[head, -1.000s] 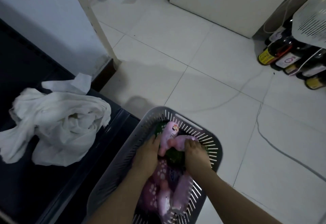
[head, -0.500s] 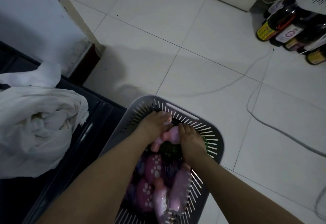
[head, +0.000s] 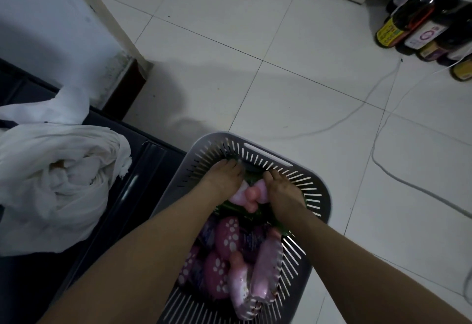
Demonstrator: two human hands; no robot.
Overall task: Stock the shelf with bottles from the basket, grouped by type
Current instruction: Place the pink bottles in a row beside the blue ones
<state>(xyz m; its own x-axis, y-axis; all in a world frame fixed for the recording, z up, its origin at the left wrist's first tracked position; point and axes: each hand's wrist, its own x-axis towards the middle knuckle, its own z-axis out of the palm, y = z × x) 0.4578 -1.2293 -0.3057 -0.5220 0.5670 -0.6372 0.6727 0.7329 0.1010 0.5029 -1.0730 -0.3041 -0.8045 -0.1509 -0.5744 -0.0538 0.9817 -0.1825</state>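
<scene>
- The basket is heaped with bottles, with pink bottles in its near half and something green under them. I'd judge the stocking barely begun, and no shelf is in sight.
- Both forearms reach into the basket's far end. The left hand and right hand lie palm-down on either side of a small pink bottle.
- Their fingers dip among the bottles, so I cannot tell whether either hand grips anything.
- Dark bottles stand on the floor, well beyond the basket.

Left grip, right grip bare; forearms bare to frame edge.
</scene>
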